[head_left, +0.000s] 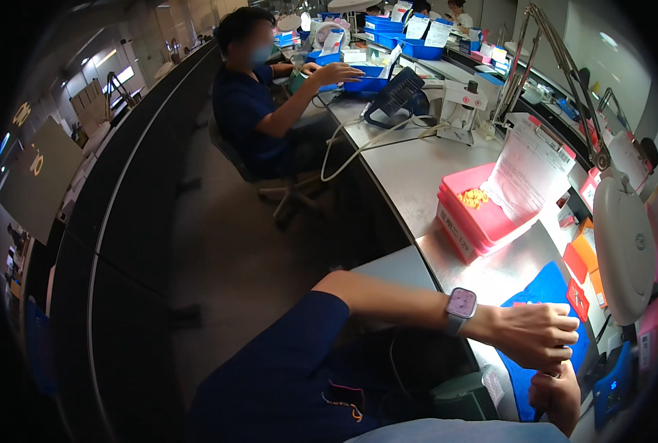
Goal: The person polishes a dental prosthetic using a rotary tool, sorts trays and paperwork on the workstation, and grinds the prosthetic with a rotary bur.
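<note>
My left hand [532, 332] reaches across the bench from a dark blue short sleeve, a grey-strapped watch [462, 303] on its wrist. Its fingers are curled, back of the hand up. Just below it, almost touching, is my right hand [558, 395], also closed, with its thumb side toward the left hand. What lies between the fingers of either hand is too small or hidden to make out. Both are over a bright blue cloth [542, 284] spread on the lit metal bench top.
Beyond the cloth stands a pink bin [458, 229] holding yellow-orange pieces [473, 197] and a clipboard with paper [532, 170]. A white lamp head [624, 247] hangs at right, near a small red tray [577, 292]. Farther left sits a co-worker [244, 111] beside blue trays.
</note>
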Demonstrator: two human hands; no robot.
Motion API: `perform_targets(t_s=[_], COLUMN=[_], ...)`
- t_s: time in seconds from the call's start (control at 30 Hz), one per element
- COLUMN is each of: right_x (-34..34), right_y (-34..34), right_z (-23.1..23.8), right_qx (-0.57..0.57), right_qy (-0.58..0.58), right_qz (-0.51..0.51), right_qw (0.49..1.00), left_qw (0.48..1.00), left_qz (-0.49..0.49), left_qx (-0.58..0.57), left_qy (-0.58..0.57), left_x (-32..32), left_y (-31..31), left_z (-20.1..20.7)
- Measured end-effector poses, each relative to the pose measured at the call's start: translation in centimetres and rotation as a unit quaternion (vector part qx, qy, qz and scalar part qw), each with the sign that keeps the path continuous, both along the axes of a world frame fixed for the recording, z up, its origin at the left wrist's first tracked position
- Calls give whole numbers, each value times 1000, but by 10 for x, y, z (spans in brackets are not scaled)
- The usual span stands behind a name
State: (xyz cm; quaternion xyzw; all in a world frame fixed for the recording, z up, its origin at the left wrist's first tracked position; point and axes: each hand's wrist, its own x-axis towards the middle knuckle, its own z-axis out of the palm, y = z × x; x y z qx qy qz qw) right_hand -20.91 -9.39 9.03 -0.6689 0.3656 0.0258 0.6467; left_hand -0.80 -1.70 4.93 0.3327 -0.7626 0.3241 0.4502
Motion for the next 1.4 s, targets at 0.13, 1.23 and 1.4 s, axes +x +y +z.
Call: perform_targets(t_s=[0.13,1.23,1.4], right_x=[1,9,14], right_y=[14,76,53], right_z=[11,-82,-103], right_qx=[75,-69,1], right_qy=[-31,-577,-566], right_qz=[-9,-372,-358], right_qw=[997,724,742], left_qw=[997,840,880], left_qz=[-18,92,81], left_qx=[-66,356,322], left_qy=[-21,398,341], left_x=[-6,-21,-28], left_y=[-17,72,46], left_z=[11,-56,-68])
